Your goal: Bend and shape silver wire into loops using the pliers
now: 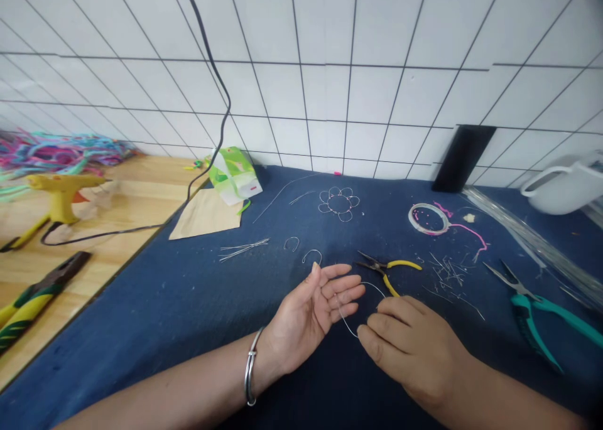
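Note:
My right hand (414, 342) is closed, its fingertips pinching a thin metal wire (347, 327) bent into an open curve. My left hand (308, 304) lies palm up with fingers stretched out; one end of the wire reaches across its fingers, and I cannot tell whether it presses on them. Just beyond the hands rest small yellow-handled pliers (399, 264), jaws spread. Two bent wire loops (313, 252) lie past my left fingertips. Farther back sits a flower-shaped wire frame (349, 205) with pink bits on its inner ring.
Green-handled long-nose pliers (527, 298), wire scraps (447, 273), a white ring spool (428, 219), a bundle of clear strands (522, 229) and a white mug (565, 182) are at right. Leftward are straight wires (242, 249), a tissue pack (233, 176), a glue gun (61, 194) and larger pliers (40, 298).

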### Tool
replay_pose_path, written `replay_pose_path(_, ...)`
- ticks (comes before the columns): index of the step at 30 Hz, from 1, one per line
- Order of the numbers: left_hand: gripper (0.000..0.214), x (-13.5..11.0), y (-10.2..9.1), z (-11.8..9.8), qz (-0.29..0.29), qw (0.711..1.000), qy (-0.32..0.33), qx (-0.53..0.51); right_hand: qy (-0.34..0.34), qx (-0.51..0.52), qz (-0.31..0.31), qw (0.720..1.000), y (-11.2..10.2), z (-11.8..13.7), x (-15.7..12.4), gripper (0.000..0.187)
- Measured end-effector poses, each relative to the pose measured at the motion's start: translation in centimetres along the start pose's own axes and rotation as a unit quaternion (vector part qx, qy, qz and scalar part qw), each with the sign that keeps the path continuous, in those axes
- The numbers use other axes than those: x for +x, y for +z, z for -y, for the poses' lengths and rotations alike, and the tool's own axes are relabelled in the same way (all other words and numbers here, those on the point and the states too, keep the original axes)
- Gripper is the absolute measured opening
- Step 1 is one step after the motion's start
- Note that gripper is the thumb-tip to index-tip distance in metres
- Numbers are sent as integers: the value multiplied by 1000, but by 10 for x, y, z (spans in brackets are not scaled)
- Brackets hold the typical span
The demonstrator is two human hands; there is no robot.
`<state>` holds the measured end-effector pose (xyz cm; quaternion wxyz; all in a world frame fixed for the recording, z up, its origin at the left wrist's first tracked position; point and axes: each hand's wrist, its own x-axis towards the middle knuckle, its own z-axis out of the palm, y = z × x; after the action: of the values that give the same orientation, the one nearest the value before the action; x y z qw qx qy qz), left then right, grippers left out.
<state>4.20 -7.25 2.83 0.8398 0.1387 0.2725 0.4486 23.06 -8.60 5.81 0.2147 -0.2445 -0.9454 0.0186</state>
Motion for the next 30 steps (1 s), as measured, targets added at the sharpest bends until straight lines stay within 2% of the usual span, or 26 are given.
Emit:
replay_pose_path(17,45,1,-1,-2,15,1000,2,11,27,36,-11,999,4,-3,0,22)
replay_pose_path(30,46,-1,0,-1,38,999,23,19,68,117,16,991,11,-6,-6,18)
